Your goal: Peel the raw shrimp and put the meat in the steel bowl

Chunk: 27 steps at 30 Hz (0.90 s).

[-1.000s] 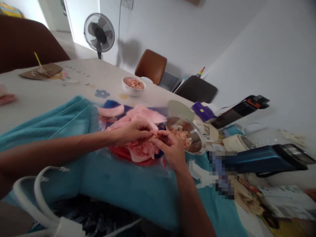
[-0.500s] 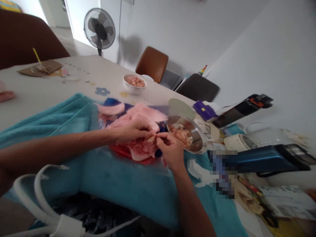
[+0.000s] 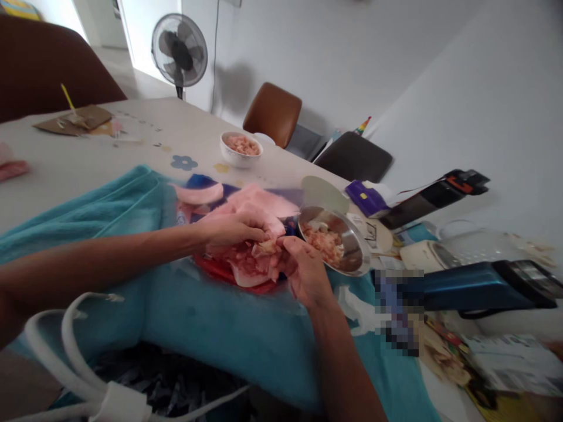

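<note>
My left hand (image 3: 229,230) and my right hand (image 3: 303,266) meet over a heap of pink fruit peel and flesh (image 3: 253,261) lying on a red plate (image 3: 220,275). Both hands are closed in a pinch on a small pale piece of the fruit (image 3: 266,246) between their fingertips. Thick pink rind pieces (image 3: 259,202) lie just behind the hands. A steel bowl (image 3: 352,240) with peeled pink flesh stands right beside my right hand. A white bowl (image 3: 240,149) with more pink flesh sits further back on the table.
A teal towel (image 3: 109,205) covers the near table. A brown chair (image 3: 272,111) and a fan (image 3: 179,50) stand behind. To the right lie a dark blue flask (image 3: 475,287), a black flask (image 3: 431,196), a purple pack (image 3: 367,199) and papers. White cables (image 3: 65,346) cross the near left.
My right hand has turned and dropped slightly, its fingers curling lower into the heap. The left hand stays on the fruit. The view has shifted a little.
</note>
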Motion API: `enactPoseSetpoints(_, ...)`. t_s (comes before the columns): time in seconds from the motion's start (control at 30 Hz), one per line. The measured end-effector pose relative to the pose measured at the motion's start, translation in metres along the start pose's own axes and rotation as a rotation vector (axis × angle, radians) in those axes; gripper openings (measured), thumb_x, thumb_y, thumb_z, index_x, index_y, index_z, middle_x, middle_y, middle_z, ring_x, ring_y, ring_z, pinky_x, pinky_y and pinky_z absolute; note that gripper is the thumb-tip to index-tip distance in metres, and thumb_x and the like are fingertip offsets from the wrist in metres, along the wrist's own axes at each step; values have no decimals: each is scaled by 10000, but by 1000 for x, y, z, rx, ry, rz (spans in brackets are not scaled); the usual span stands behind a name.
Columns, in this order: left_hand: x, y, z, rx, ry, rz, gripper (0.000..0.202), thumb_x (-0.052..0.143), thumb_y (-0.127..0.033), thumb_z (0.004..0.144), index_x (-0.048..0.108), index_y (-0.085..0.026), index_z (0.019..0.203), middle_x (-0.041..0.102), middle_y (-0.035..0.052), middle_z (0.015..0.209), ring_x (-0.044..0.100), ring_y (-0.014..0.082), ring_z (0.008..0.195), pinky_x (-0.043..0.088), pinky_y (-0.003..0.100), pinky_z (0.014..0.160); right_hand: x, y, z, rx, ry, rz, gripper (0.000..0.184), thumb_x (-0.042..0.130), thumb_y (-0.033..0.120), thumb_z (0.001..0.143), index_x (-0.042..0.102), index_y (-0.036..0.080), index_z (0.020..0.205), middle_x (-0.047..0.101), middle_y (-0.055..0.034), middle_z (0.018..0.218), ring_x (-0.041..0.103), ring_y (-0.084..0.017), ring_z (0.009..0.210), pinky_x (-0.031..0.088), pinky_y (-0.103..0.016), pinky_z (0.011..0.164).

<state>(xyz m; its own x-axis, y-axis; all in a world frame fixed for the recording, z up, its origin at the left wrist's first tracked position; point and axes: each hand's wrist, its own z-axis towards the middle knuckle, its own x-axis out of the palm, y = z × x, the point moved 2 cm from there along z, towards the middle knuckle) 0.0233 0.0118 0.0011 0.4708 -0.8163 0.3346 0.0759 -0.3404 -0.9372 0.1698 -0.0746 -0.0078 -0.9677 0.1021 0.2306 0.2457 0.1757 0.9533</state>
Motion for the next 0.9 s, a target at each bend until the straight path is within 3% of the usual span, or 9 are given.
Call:
enactPoseSetpoints(0.17,0,2,-1,-27,22,2,120,632,-158,817,620,-130,701,578,8,628,512,70,526,394,149,439,2,2,0,20,-14,7,235,793,328,674,620,190,754,635,43,494,545,-103,367,442,-208,387)
enactPoseSetpoints(0.3,0,-2,0,33,25,54,147,612,-143,822,590,-132,677,551,-6,613,477,58,519,374,148,449,-2,7,1,-14,-70,25,197,775,309,661,628,184,704,614,42,470,527,-101,350,445,-213,360)
enactPoseSetpoints(0.4,-1,-4,1,60,-4,130,137,604,-155,818,583,-140,683,541,-17,592,430,57,473,317,164,410,-6,11,2,-59,-107,25,175,766,287,660,648,180,732,620,41,503,546,-98,375,467,-208,366)
enactPoseSetpoints(0.53,-2,-5,1,121,-23,320,160,613,-198,826,596,-141,678,542,-18,620,456,68,536,349,186,481,-7,10,2,-79,-107,24,169,771,260,662,659,183,764,602,52,506,521,-78,384,457,-184,364)
enactPoseSetpoints(0.67,-3,-4,0,176,-85,497,174,604,-247,847,624,-148,705,553,-25,645,461,72,562,337,191,496,-5,6,3,-68,-131,47,223,786,342,676,656,175,746,593,51,541,455,-53,368,349,-149,283)
enactPoseSetpoints(0.9,0,-6,-1,195,-58,510,188,574,-224,862,616,-146,697,587,-17,659,494,72,574,365,187,510,0,1,3,33,3,61,293,734,445,755,600,186,731,574,40,484,496,-79,369,377,-160,317)
